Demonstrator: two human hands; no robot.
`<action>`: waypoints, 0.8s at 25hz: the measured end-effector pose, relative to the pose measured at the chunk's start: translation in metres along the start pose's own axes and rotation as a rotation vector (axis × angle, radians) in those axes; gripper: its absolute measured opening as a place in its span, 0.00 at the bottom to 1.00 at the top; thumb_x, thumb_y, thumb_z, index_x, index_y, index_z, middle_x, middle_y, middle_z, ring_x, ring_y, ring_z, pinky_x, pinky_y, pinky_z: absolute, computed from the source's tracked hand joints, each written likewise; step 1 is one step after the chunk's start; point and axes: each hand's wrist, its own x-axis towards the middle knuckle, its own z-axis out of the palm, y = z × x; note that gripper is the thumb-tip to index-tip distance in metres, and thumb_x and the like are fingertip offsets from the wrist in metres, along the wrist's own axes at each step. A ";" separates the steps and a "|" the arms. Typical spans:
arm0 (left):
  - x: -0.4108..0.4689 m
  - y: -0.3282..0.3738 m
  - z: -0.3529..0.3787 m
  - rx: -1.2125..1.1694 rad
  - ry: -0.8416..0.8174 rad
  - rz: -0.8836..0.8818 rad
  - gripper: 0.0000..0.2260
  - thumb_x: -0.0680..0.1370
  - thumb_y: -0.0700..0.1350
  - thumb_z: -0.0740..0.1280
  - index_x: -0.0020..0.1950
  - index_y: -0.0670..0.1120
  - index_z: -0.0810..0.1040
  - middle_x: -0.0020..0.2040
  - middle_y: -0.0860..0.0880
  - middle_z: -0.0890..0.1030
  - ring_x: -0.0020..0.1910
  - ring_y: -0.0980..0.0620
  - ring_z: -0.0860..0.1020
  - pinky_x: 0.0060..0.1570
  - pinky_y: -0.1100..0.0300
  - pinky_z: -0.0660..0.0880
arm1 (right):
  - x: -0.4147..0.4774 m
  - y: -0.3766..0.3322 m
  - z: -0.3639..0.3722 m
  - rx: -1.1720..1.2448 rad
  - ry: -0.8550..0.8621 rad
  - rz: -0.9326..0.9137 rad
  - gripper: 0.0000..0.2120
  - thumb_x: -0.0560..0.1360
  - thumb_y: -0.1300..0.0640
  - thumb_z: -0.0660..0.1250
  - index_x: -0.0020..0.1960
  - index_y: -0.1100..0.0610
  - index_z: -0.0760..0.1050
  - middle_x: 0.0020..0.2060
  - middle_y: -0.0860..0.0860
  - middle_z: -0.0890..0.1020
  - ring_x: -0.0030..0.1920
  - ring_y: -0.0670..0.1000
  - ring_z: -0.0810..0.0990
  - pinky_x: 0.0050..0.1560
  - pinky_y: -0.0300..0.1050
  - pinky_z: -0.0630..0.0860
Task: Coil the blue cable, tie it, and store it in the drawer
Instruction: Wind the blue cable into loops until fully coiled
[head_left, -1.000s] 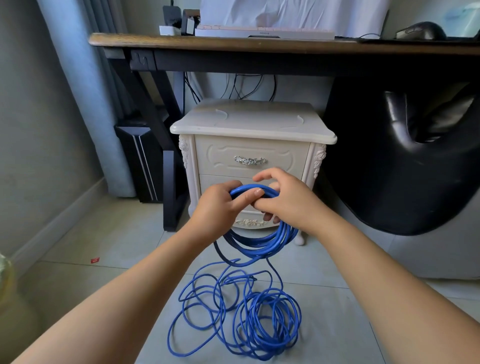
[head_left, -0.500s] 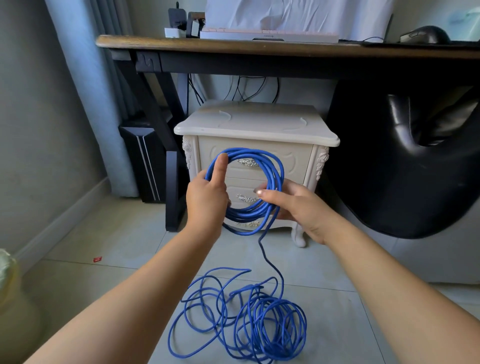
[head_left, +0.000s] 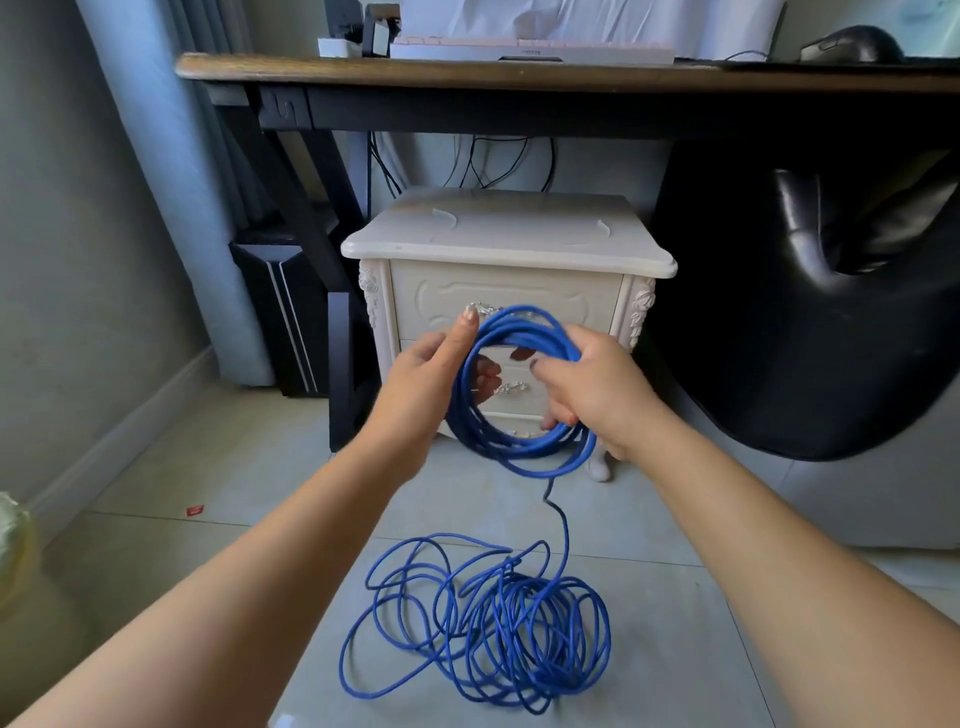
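Left grip (head_left: 431, 384) holds left side of blue cable (head_left: 519, 449) coil, thumb sticking up, fingers showing through loop. Right grip (head_left: 589, 392) wrapped round right side. One strand drops from coil bottom to loose messy pile on tiled floor (head_left: 208, 561). Cream nightstand (head_left: 509, 244) right behind coil, top drawer (head_left: 571, 304) closed. Dark wooden surface (head_left: 519, 73) above, keyboard (head_left: 530, 52) and mouse (head_left: 852, 44) on it.

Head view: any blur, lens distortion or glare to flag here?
Head view: the wide-angle lens bows the desk edge. Head view: the coil of blue cable looks slightly motion-smeared along its lower arc, while the loose pile on the floor is sharp. Head view: glare streaks on the black chair, deep shadow under the desk.
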 end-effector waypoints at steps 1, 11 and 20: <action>-0.001 0.003 -0.002 0.053 -0.068 0.045 0.21 0.74 0.60 0.66 0.53 0.43 0.81 0.39 0.47 0.82 0.36 0.53 0.79 0.48 0.54 0.79 | -0.001 0.001 0.000 -0.120 -0.049 -0.014 0.13 0.76 0.68 0.60 0.44 0.51 0.75 0.17 0.44 0.70 0.18 0.48 0.66 0.31 0.49 0.78; 0.000 -0.004 0.002 0.445 -0.032 0.063 0.17 0.76 0.60 0.66 0.35 0.49 0.78 0.29 0.48 0.66 0.28 0.48 0.64 0.33 0.53 0.63 | -0.002 0.005 0.007 -0.206 -0.121 -0.008 0.15 0.72 0.62 0.69 0.55 0.52 0.70 0.27 0.50 0.75 0.23 0.49 0.71 0.29 0.43 0.72; 0.011 -0.006 -0.003 0.109 0.240 -0.056 0.22 0.78 0.62 0.64 0.34 0.46 0.68 0.25 0.54 0.64 0.24 0.52 0.61 0.30 0.57 0.63 | -0.001 0.020 -0.022 0.275 -0.541 0.246 0.27 0.63 0.38 0.74 0.49 0.59 0.76 0.49 0.64 0.83 0.52 0.61 0.81 0.58 0.52 0.76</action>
